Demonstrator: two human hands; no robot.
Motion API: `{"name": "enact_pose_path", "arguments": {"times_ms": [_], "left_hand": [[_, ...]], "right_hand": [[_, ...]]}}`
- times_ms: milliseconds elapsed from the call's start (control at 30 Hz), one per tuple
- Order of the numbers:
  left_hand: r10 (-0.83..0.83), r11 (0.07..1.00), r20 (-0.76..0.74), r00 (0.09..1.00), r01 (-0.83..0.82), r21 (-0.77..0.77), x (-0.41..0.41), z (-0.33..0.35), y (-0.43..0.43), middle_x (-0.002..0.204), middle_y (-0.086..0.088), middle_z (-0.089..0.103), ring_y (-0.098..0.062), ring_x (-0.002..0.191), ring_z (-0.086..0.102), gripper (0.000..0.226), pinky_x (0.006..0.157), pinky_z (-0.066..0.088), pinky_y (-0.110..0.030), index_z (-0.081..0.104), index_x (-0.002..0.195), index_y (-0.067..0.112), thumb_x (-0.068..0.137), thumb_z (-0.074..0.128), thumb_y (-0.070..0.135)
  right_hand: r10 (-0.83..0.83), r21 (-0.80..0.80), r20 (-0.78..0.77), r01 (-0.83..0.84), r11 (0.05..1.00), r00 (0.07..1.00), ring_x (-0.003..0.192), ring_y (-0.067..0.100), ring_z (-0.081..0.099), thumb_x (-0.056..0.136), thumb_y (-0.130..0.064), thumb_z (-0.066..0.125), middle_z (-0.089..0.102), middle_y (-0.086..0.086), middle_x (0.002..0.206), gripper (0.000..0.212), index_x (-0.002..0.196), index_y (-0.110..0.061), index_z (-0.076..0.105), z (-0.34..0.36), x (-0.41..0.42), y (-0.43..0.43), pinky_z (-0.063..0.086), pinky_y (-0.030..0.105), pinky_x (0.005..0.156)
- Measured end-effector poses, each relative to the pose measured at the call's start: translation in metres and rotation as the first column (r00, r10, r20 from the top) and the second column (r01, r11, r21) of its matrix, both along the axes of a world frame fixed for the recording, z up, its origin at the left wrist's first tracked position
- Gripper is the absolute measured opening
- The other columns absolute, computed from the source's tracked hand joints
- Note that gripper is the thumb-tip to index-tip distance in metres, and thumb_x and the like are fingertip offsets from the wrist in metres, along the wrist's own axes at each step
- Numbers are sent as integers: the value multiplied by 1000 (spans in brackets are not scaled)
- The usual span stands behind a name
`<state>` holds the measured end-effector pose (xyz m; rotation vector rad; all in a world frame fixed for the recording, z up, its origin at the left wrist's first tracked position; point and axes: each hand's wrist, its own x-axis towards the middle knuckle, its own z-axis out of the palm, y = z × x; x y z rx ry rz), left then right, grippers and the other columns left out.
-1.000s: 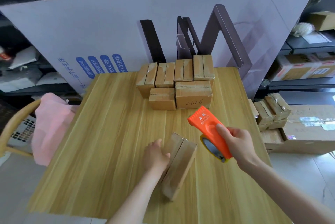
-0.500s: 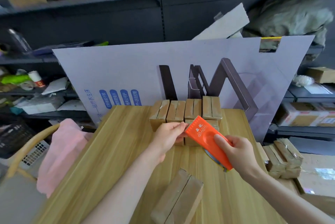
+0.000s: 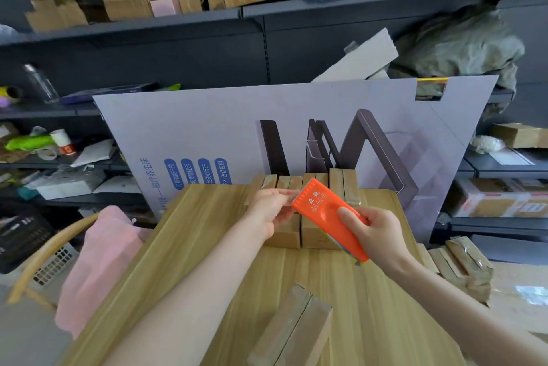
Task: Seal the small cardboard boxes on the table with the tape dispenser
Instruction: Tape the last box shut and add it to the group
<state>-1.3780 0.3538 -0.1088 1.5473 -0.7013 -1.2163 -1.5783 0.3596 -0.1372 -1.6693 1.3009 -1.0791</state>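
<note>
My right hand (image 3: 372, 230) grips the orange tape dispenser (image 3: 327, 216), held in the air above the wooden table (image 3: 189, 253). My left hand (image 3: 271, 208) pinches at the dispenser's toothed front edge, where the tape end sits. A small cardboard box (image 3: 292, 333) lies on the table close to me, below both hands. A stack of several small boxes (image 3: 311, 202) stands at the table's far edge, partly hidden behind my hands and the dispenser.
A large white printed cardboard sheet (image 3: 207, 134) leans behind the table. Dark shelves (image 3: 178, 48) with boxes and clutter fill the back. A pink cloth (image 3: 100, 262) hangs over a chair at the left. More small boxes (image 3: 462, 267) are piled right of the table.
My left hand left the near box and rose to the dispenser's front edge. The camera tilted up, showing the shelves. The right hand lifted the dispenser toward the far stack.
</note>
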Motion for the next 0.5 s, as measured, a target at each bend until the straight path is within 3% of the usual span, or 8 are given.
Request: {"name": "enact_pose_path", "arguments": {"times_ms": [100, 200, 300, 367, 500], "left_hand": [[101, 995, 48, 994, -100, -16, -1, 3, -15, 69, 1, 70, -9, 64, 64, 23, 46, 48, -18, 67, 73, 13, 86, 58, -3], [178, 984, 95, 979, -176, -28, -1, 5, -27, 69, -1, 67, -10, 63, 62, 31, 44, 48, -19, 65, 67, 12, 87, 51, -6], [231, 973, 172, 957, -230, -30, 4, 2, -36, 66, 0, 66, -13, 62, 61, 29, 53, 52, -22, 66, 63, 13, 83, 56, -6], [301, 953, 203, 932, -300, -35, 16, -1, -38, 65, -2, 68, -14, 58, 59, 25, 64, 53, -26, 67, 61, 12, 78, 64, -6], [372, 927, 248, 894, -374, -43, 43, -17, -35, 58, 4, 68, -10, 55, 62, 24, 58, 54, -22, 68, 61, 14, 76, 68, -5]], "right_hand": [[-26, -22, -119, 23, 999, 993, 40, 24, 61, 88, -46, 62, 64, 10, 54, 43, 70, -6, 68, 7, 9, -2, 51, 43, 35], [-92, -29, -234, 88, 996, 968, 47, 25, 63, 86, -52, 57, 64, 6, 56, 49, 61, -11, 61, 17, 21, -3, 52, 36, 44], [-123, -53, -326, 112, 992, 937, 54, 23, 62, 86, -52, 57, 61, 1, 56, 47, 59, -14, 59, 24, 24, -1, 45, 28, 47], [-110, -32, -342, 105, 994, 933, 53, 23, 63, 86, -50, 58, 63, 1, 58, 44, 63, -13, 62, 22, 14, 2, 52, 34, 49], [-114, 13, -392, 130, 991, 913, 47, 21, 62, 84, -48, 60, 63, 2, 55, 38, 63, -17, 66, 7, -20, 15, 57, 43, 51]]}}
